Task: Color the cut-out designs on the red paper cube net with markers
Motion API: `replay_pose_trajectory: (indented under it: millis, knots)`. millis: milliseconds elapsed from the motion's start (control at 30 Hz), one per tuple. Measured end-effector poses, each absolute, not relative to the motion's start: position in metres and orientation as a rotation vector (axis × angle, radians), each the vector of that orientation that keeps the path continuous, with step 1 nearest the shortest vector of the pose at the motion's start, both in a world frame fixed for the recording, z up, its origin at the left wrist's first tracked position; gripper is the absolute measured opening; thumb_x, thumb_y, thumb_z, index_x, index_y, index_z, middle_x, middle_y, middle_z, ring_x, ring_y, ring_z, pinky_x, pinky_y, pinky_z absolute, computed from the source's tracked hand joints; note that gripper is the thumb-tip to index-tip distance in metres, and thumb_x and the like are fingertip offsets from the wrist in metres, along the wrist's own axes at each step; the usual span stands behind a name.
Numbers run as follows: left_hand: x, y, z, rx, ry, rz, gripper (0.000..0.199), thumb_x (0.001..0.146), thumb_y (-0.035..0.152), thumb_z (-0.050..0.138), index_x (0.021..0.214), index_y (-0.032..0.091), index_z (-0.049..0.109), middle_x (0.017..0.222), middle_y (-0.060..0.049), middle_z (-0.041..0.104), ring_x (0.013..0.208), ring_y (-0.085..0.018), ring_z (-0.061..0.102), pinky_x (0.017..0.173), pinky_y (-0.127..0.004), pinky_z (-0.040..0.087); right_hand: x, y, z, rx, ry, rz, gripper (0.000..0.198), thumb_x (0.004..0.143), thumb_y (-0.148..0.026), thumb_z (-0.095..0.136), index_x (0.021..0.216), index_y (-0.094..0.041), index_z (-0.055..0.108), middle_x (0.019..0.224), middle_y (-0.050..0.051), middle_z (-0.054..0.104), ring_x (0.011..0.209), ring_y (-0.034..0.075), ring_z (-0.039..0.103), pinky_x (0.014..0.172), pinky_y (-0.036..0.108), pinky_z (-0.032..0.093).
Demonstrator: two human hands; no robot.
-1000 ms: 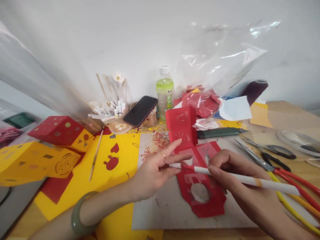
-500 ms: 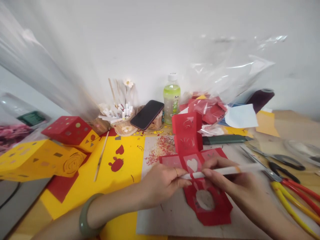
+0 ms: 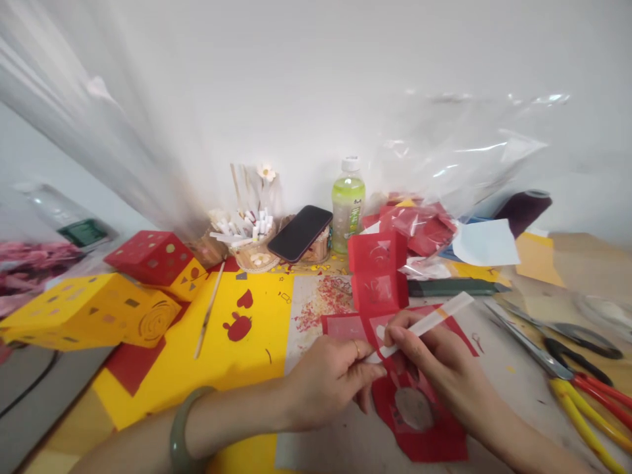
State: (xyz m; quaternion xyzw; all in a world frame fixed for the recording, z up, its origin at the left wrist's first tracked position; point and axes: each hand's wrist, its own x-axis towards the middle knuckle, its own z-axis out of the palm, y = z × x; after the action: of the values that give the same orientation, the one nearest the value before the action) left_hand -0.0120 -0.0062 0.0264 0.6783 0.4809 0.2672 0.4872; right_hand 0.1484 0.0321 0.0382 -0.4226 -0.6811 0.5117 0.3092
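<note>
White pen (image 3: pixel 445 312), long axis 8-to-2 o'clock, pinched in both grips: left hand (image 3: pixel 330 380) at 8 o'clock end, right hand (image 3: pixel 442 355) mid-barrel, above red paper (image 3: pixel 437 444).

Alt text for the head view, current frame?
A person's left hand and right hand hold a white pen over a creased red paper piece. Yellow paper lies left, scissors right, phone and green drink bottle behind.

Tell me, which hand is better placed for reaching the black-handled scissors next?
Probably the right hand: it lies nearer the scissors, though holding the white pen; the left hand is farther away.
</note>
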Motion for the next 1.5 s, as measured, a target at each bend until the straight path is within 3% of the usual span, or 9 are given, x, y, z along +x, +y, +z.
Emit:
replay_pose_trajectory:
  millis: [200, 333, 433, 533, 700, 933, 1033, 1133, 1500]
  knots:
    - [-0.021, 0.001, 0.031, 2.439, 1.262, 1.01, 0.031, 0.091, 0.033, 0.039, 0.085, 0.014, 0.062, 0.077, -0.005, 0.065, 0.067, -0.014, 0.06, 0.06, -0.022, 0.049, 0.156, 0.041, 0.055, -1.354, -1.702, 1.327, 0.05, 0.073, -0.062, 0.046, 0.048, -0.02, 0.037, 0.047, -0.004, 0.036, 0.045, 0.009, 0.035, 0.044, 0.022, 0.032]
    - [-0.024, 0.005, 0.032, 2.921, 1.196, 1.362, 0.023, 0.087, 0.016, 0.044, 0.107, 0.011, 0.055, 0.105, -0.01, 0.062, 0.102, -0.02, 0.056, 0.084, -0.03, 0.049, 0.161, 0.03, 0.057, -1.415, -1.945, 1.795, 0.049, 0.068, -0.061, 0.052, 0.048, -0.019, 0.038, 0.043, -0.005, 0.037, 0.04, 0.007, 0.032, 0.04, 0.021, 0.027]
    - [-0.023, 0.004, 0.026, 3.121, 1.089, 1.172, 0.017, 0.086, 0.015, 0.043, 0.096, 0.012, 0.058, 0.081, -0.004, 0.066, 0.077, -0.016, 0.062, 0.065, -0.026, 0.052, 0.16, 0.018, 0.057, -1.366, -1.992, 2.06, 0.051, 0.067, -0.066, 0.05, 0.052, -0.018, 0.044, 0.047, -0.003, 0.043, 0.041, 0.006, 0.036, 0.04, 0.019, 0.028]
    - [-0.022, 0.001, 0.021, 3.052, 1.175, 1.05, 0.018, 0.087, 0.015, 0.038, 0.085, 0.014, 0.056, 0.057, 0.002, 0.058, 0.048, -0.013, 0.055, 0.042, -0.022, 0.041, 0.16, 0.016, 0.06, -1.278, -1.878, 2.172, 0.062, 0.071, -0.074, 0.032, 0.056, -0.017, 0.053, 0.046, -0.001, 0.048, 0.04, 0.008, 0.042, 0.041, 0.02, 0.034]
    - [-0.026, 0.003, 0.031, 2.486, 1.478, 0.826, 0.021, 0.089, 0.023, 0.033, 0.104, 0.016, 0.046, 0.062, 0.001, 0.062, 0.047, -0.014, 0.054, 0.044, -0.024, 0.039, 0.161, 0.03, 0.066, -1.389, -1.75, 1.731, 0.043, 0.073, -0.059, 0.047, 0.053, -0.022, 0.051, 0.05, 0.001, 0.054, 0.051, 0.014, 0.051, 0.055, 0.025, 0.045]
    - [-0.087, 0.034, 0.079, 1.944, 1.889, 1.396, 0.01, 0.082, 0.016, 0.033, 0.081, 0.02, 0.043, 0.07, 0.001, 0.051, 0.061, -0.012, 0.05, 0.057, -0.024, 0.039, 0.173, 0.034, 0.052, -1.465, -1.883, 1.742, 0.033, 0.071, -0.052, 0.054, 0.063, -0.02, 0.054, 0.056, -0.001, 0.052, 0.051, 0.011, 0.048, 0.051, 0.021, 0.041]
    - [-0.119, 0.051, 0.102, 1.877, 2.333, 1.042, 0.011, 0.076, 0.029, 0.05, 0.082, 0.019, 0.048, 0.069, 0.001, 0.056, 0.061, -0.015, 0.053, 0.053, -0.023, 0.036, 0.179, 0.034, 0.046, -1.431, -1.919, 1.783, 0.036, 0.07, -0.054, 0.054, 0.066, -0.018, 0.055, 0.058, -0.002, 0.051, 0.051, 0.01, 0.048, 0.05, 0.021, 0.04]
    - [-0.139, 0.065, 0.118, 2.013, 2.706, 0.516, 0.022, 0.082, 0.029, 0.042, 0.096, 0.02, 0.055, 0.081, -0.004, 0.064, 0.075, -0.02, 0.059, 0.057, -0.026, 0.038, 0.181, 0.035, 0.045, -1.422, -1.929, 1.764, 0.038, 0.069, -0.056, 0.055, 0.063, -0.018, 0.055, 0.057, -0.002, 0.05, 0.05, 0.01, 0.048, 0.048, 0.021, 0.039]
    - [-0.145, 0.093, 0.111, 2.158, 2.628, 0.02, 0.026, 0.079, 0.035, 0.051, 0.087, 0.018, 0.069, 0.084, -0.013, 0.066, 0.083, -0.028, 0.061, 0.067, -0.031, 0.041, 0.188, 0.037, 0.034, -1.416, -1.884, 1.83, 0.037, 0.072, -0.055, 0.055, 0.072, -0.018, 0.058, 0.059, -0.002, 0.052, 0.051, 0.009, 0.049, 0.05, 0.019, 0.038]
